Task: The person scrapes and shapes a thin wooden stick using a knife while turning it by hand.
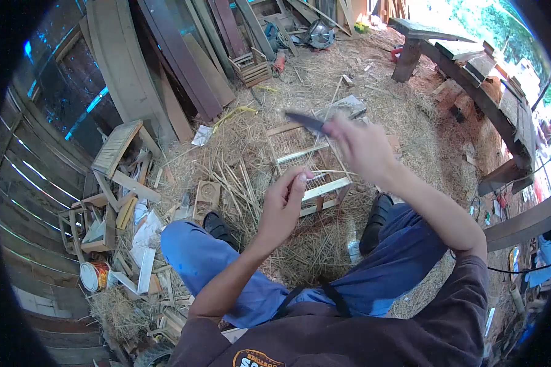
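Note:
My left hand [286, 194] pinches the end of a thin pale strip [329, 172] over a wooden frame. In my right hand [362, 148], raised to the upper right of the left one, is a knife [305, 120] with a dark blade pointing up and left. Between my feet and beneath both hands stands the wooden frame [326, 188], with thin slats across it. To its left, a bundle of thin sticks [242, 186] lies on the straw-covered ground.
Boards [125, 61] lean on the wall at the upper left. A small stool [117, 148] and a paint can [93, 276] stand left. A circular saw [320, 35] lies at the back. A long workbench [471, 76] curves along the right.

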### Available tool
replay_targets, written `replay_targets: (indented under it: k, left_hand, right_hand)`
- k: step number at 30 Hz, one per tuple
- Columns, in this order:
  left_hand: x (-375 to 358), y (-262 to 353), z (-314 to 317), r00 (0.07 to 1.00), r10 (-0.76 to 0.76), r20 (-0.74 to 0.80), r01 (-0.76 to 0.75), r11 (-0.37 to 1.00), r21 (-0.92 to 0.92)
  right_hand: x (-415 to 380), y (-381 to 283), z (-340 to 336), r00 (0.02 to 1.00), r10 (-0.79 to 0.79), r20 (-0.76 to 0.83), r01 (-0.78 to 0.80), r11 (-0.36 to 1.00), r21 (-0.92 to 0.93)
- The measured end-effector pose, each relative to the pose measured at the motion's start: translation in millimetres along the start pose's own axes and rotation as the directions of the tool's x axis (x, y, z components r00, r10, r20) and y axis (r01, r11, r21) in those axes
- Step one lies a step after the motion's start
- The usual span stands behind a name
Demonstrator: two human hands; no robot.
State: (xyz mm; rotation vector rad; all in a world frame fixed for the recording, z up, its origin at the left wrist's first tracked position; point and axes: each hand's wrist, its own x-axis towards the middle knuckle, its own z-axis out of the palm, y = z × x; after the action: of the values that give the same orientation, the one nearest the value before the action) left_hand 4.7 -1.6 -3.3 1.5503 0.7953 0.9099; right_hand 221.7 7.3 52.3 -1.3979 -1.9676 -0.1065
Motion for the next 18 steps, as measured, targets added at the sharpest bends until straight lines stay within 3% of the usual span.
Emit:
replay_targets:
  k: [3, 6, 7, 9, 11, 12, 14, 18]
  left_hand:
    - [1, -4, 2, 0.992, 0.117, -0.037, -0.117, 0.993, 0.005]
    - [2, -10, 2, 0.998, 0.05, -0.028, -0.048, 0.997, 0.057]
    - [3, -11, 2, 0.996, 0.075, -0.045, -0.073, 0.996, 0.043]
    - [5, -12, 2, 0.99, 0.122, -0.071, -0.121, 0.992, 0.019]
    - [2, -2, -1, 0.997, 0.05, -0.058, -0.051, 0.998, -0.024]
    - [0, 1, -2, 0.998, 0.013, -0.056, -0.016, 0.999, -0.048]
    - [1, -2, 1, 0.992, 0.09, -0.083, -0.089, 0.996, 0.016]
    - [4, -14, 3, 0.991, 0.109, -0.079, -0.108, 0.994, 0.02]
  right_hand:
    - [4, -3, -13, 0.991, 0.124, 0.047, -0.112, 0.974, -0.198]
    - [-17, -23, -1, 0.951, 0.035, 0.308, 0.008, 0.99, -0.138]
    - [-18, -20, 13, 0.96, -0.165, 0.224, 0.201, 0.968, -0.151]
    - [-11, -17, 7, 0.987, -0.105, 0.124, 0.114, 0.991, -0.065]
    - [0, -5, 3, 1.0, 0.005, 0.021, -0.005, 1.0, -0.015]
    - [2, -1, -1, 0.999, 0.04, 0.029, -0.038, 0.996, -0.082]
    - [6, 3, -9, 0.993, 0.108, 0.039, -0.097, 0.971, -0.217]
    - [-11, -21, 4, 0.976, -0.042, 0.215, 0.066, 0.992, -0.105]
